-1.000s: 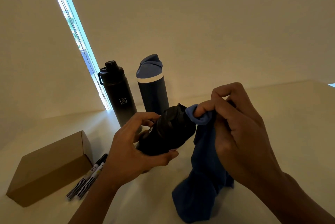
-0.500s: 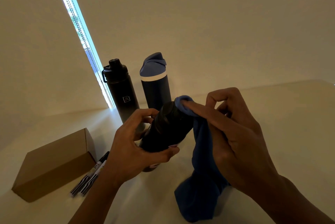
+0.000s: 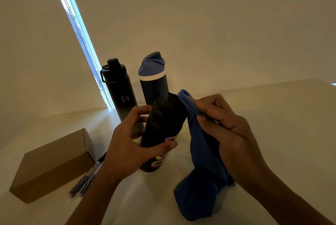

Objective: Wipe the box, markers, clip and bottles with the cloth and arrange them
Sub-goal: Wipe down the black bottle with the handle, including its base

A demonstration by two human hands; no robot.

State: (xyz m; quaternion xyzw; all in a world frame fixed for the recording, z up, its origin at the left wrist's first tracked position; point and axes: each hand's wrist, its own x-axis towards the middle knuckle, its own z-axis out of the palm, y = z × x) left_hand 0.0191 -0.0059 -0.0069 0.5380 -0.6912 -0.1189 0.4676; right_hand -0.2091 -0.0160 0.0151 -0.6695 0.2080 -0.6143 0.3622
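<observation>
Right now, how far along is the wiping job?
Looks done: box, markers, black bottle and blue-lidded bottle sit placed; wiping unconfirmed. In hand: left hand grips the dark bottle; right hand holds the cloth against its top. Left: the clip, not in view.

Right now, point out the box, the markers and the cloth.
box (image 3: 52, 172): head view, large near face.
markers (image 3: 87, 179): head view, striped barrels.
cloth (image 3: 203, 155): head view, hanging middle fold.
</observation>
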